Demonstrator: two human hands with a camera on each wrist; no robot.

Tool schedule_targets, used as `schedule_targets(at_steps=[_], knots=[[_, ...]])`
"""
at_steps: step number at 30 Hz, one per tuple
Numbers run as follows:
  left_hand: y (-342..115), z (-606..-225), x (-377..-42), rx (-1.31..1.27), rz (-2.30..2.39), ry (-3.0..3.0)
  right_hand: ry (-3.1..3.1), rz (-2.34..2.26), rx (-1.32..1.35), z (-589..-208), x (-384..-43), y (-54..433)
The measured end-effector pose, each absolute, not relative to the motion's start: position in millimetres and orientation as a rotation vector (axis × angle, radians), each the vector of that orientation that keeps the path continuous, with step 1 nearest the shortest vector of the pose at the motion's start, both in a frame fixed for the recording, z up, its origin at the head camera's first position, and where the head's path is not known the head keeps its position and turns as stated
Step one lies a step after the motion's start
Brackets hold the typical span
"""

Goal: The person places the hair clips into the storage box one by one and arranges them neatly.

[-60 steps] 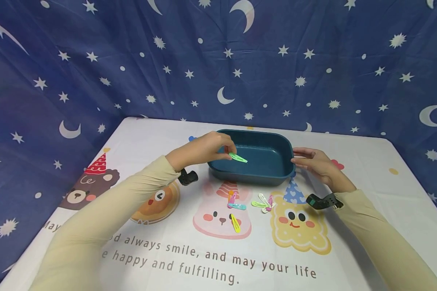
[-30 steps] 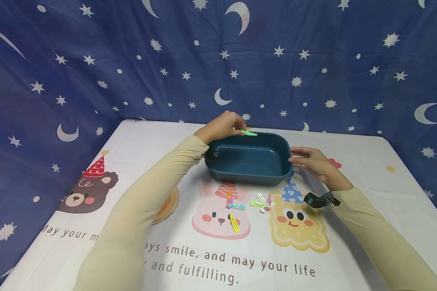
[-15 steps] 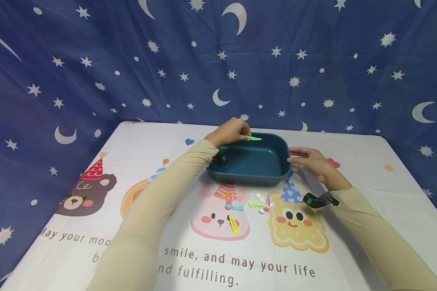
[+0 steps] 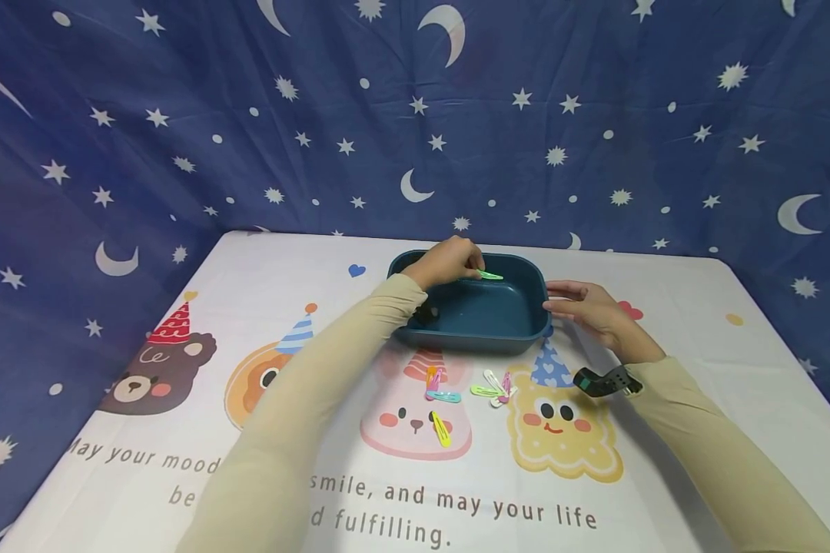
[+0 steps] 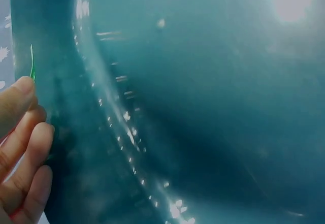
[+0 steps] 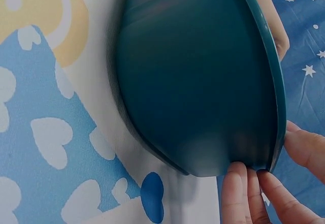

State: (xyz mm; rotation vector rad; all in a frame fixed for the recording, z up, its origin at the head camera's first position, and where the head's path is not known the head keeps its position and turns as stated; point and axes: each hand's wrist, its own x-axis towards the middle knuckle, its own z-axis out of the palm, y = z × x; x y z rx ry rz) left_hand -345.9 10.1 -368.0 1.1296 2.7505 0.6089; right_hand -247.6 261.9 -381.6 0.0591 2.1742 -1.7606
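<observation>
- Now I see the left hand [image 4: 449,261] lower than a second ago, when it was at the far rim of the blue-green box [image 4: 473,341].
- Its grip pinches a green clip [image 4: 492,275], slim and bright, over the box's interior.
- The right hand [image 4: 600,313], fingers fairly straight, touches the box's right end.

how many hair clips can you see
9 that I can make out: a green clip in the left hand, a lone yellow clip on the tablecloth, a group of three beyond it, a group of four to the right. Overlaps may hide more.
</observation>
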Motion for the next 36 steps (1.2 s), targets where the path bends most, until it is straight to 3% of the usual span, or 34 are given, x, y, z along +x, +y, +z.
schedule_targets(at_steps=[36], knots=[[29, -387, -343, 1.152, 0.271, 2.827, 2.166, -1.763, 0.101, -379, -247, 260]])
